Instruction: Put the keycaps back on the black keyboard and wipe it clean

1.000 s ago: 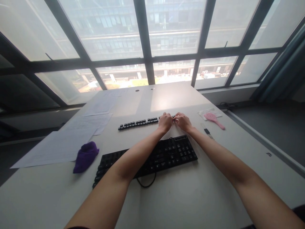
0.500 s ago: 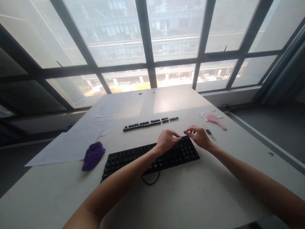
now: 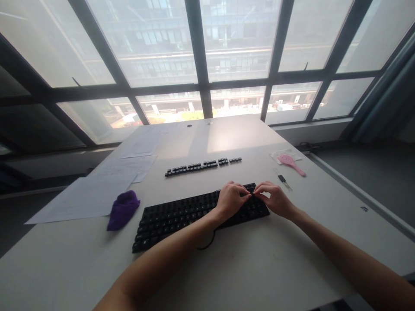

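Note:
A black keyboard (image 3: 181,216) lies slantwise across the white table, partly covered by my left forearm. Over its upper right part my two hands meet, fingertips almost touching. My right hand (image 3: 274,198) pinches a small black keycap (image 3: 253,193) down at the keys. From the other side, my left hand (image 3: 232,198) has thumb and forefinger closed close to that keycap; whether anything sits between them is too small to see. Behind the keyboard, loose black keycaps (image 3: 191,167) stand in rows.
A purple cloth (image 3: 123,210) lies left of the keyboard, beside white paper sheets (image 3: 87,198). On the right are a black-handled keycap puller with wire ends (image 3: 282,179), a pink brush (image 3: 292,164) and a clear plastic bag (image 3: 275,156). A cable (image 3: 209,244) loops in front.
My right hand has lowered the keycap from above the keyboard's top edge onto the keys. My left hand has shifted slightly right, closer to it. The view has moved a little.

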The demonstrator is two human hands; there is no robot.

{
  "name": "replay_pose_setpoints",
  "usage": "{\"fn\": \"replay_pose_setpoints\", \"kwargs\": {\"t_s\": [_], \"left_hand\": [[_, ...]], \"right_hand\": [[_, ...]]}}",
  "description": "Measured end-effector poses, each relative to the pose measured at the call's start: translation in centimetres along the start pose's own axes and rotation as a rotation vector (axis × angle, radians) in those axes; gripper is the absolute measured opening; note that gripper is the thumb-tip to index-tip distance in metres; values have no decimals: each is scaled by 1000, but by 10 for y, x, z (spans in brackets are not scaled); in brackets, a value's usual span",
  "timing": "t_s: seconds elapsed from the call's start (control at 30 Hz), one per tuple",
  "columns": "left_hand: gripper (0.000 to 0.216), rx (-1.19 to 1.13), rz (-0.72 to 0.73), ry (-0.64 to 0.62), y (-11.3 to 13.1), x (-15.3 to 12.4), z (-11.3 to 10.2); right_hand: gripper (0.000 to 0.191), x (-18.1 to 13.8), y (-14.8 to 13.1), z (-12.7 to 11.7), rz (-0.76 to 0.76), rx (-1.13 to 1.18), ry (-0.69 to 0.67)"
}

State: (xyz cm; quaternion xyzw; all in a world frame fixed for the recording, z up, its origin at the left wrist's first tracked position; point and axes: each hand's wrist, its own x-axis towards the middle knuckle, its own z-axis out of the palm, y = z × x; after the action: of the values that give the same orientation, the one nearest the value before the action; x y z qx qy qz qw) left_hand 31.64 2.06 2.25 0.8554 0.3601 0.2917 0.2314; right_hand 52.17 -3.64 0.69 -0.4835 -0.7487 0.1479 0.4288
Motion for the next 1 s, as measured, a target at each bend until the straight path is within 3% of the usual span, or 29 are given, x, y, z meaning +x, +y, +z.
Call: {"fn": "replay_pose_setpoints", "kwargs": {"t_s": [0.3,0.67,1.0], "left_hand": [[5,68,88,8,3,-4,4],[17,341,182,-5,11,-11,8],[17,243,195,-22,10,-9,6]], "right_hand": [[15,-1,-2,0,-53,-108,-34],[15,-4,8,0,-134,-178,-84],[16,-5,5,-1,-122,-176,-83]]}}
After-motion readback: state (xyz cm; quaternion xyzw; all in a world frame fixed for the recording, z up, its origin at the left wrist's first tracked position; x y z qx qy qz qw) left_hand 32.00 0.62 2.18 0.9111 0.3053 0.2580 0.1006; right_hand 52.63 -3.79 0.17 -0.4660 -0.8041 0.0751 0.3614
